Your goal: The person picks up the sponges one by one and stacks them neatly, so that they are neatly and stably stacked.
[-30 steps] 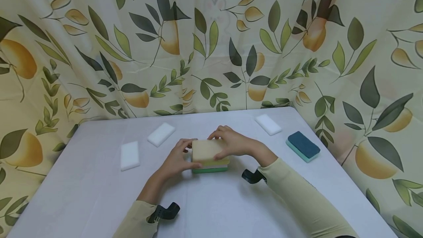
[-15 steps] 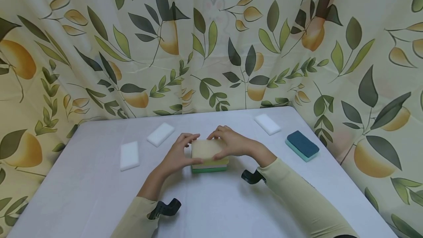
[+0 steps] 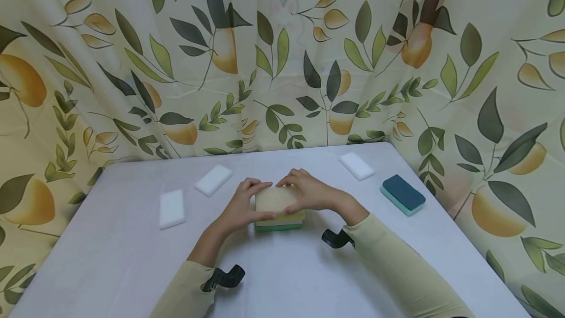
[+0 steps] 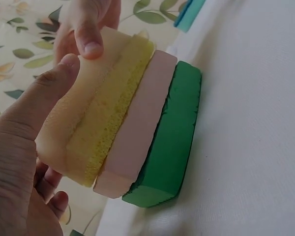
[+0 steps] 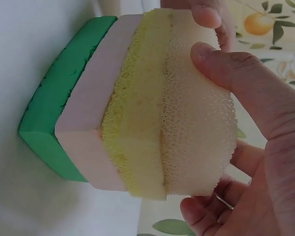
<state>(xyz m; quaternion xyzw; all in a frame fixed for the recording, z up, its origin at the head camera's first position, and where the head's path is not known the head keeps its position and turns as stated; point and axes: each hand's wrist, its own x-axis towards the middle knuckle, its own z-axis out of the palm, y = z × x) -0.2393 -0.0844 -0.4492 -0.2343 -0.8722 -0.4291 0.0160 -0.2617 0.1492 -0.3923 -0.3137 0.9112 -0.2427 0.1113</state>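
Observation:
A layered stack of sponges stands on the white table. At its bottom lies a green block (image 4: pixel 169 132), then a pale pinkish-white block (image 4: pixel 137 125), then a yellow sponge (image 4: pixel 110 115). The top layer is a cream sponge (image 3: pixel 274 200) with an open-pored edge. My left hand (image 3: pixel 244 206) holds the cream sponge at its left end, thumb on the near side, fingers over the far side. From the right, my right hand (image 3: pixel 312 192) grips the same sponge, thumb in front and fingers behind. Both thumb tips come close together in the wrist views. The stack's far side is hidden.
Two white rectangular sponges, one farther left (image 3: pixel 172 209) and one nearer the back (image 3: pixel 214 180), lie left of the stack. Another white sponge (image 3: pixel 356 166) lies at the back right. A dark-blue-topped teal sponge (image 3: pixel 402 195) sits near the right edge. A patterned curtain (image 3: pixel 282 63) hangs behind.
My left hand's fingers have moved up and right along the far edge of the cream sponge, and its thumb slid slightly right. The right hand has stayed nearly still.

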